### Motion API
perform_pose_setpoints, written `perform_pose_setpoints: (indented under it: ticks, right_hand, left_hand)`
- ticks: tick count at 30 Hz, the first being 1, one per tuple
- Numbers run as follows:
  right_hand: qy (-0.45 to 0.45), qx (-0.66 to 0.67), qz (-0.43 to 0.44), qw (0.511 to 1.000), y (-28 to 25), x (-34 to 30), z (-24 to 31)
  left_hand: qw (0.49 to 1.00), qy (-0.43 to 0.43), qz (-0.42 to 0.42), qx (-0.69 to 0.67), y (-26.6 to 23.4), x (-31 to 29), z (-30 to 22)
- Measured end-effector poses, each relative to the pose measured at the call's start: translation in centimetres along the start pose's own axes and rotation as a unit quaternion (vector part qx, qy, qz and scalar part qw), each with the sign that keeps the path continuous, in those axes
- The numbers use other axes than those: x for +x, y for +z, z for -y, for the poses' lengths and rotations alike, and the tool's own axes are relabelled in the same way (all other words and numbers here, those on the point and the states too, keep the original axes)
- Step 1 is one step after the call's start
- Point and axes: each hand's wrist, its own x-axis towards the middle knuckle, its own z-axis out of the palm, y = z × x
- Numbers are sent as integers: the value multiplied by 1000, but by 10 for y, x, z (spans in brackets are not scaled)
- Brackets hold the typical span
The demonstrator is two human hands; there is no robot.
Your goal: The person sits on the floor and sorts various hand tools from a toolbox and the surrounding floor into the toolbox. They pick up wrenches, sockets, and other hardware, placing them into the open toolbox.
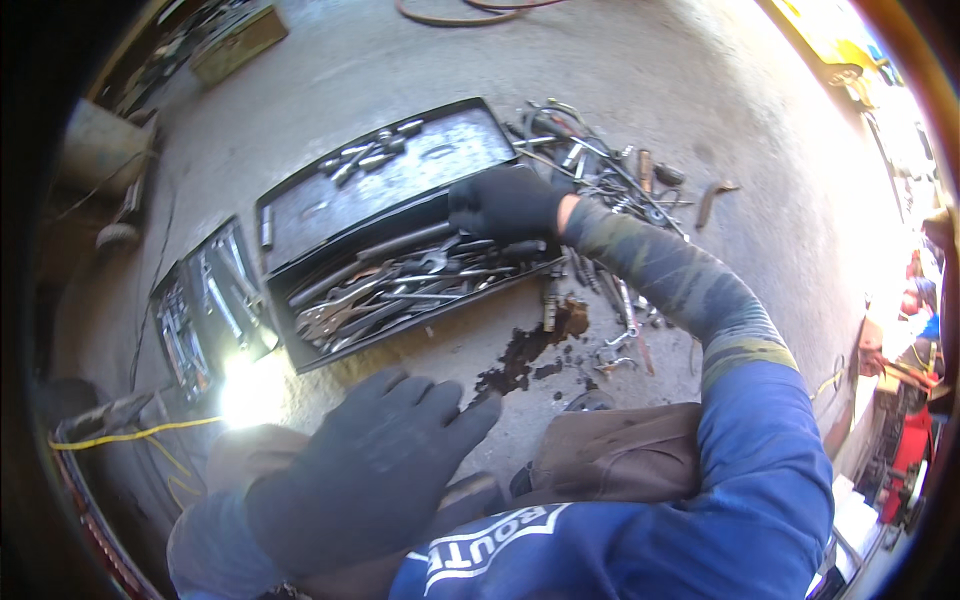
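Observation:
My right hand [505,205], in a black glove, reaches into the right end of an open black metal toolbox [425,325]. Its fingers curl down over the inside edge; what they grip is hidden beneath the glove. Wrenches, pliers and bars [385,295] fill the box in a jumble. Several sockets [375,155] lie in the shallow lid [450,145] behind it. Nearer to me, my left hand [385,450], gloved in dark grey, hovers in front of the box with its fingers apart and nothing in them.
Left of the box lies a flat tray [215,285] of wrenches, beside a glaring lamp [252,390] with a yellow cord [140,432]. Loose tools [600,175] are heaped on the concrete at the right. A dark stain [530,350] marks the floor near my knee.

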Motion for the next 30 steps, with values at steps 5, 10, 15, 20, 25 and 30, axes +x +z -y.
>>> perform_pose_setpoints:
  ticks: [5, 10, 15, 20, 25, 30]
  right_hand:
    - [191, -65, -90, 975, -69, -59, -98]
    - [217, -255, -23, 942, 3, -117, -169]
    - [213, -216, -29, 952, 31, -115, -197]
    - [242, 141, -199, 939, -20, -82, -159]
    - [-24, 136, -73, 988, -71, -57, -43]
    - [-131, -4, 134, 982, -15, -5, 49]
  left_hand:
    - [997, -42, 57, 10, -13, 7, 0]
    - [997, -51, 51, 27, -5, 29, 9]
    - [995, -72, 74, 16, 7, 35, 6]
    - [995, -59, 70, 49, 22, 44, 14]
    - [997, -18, 36, 64, 35, 51, 24]
    - [996, -23, 51, 63, 37, 45, 19]
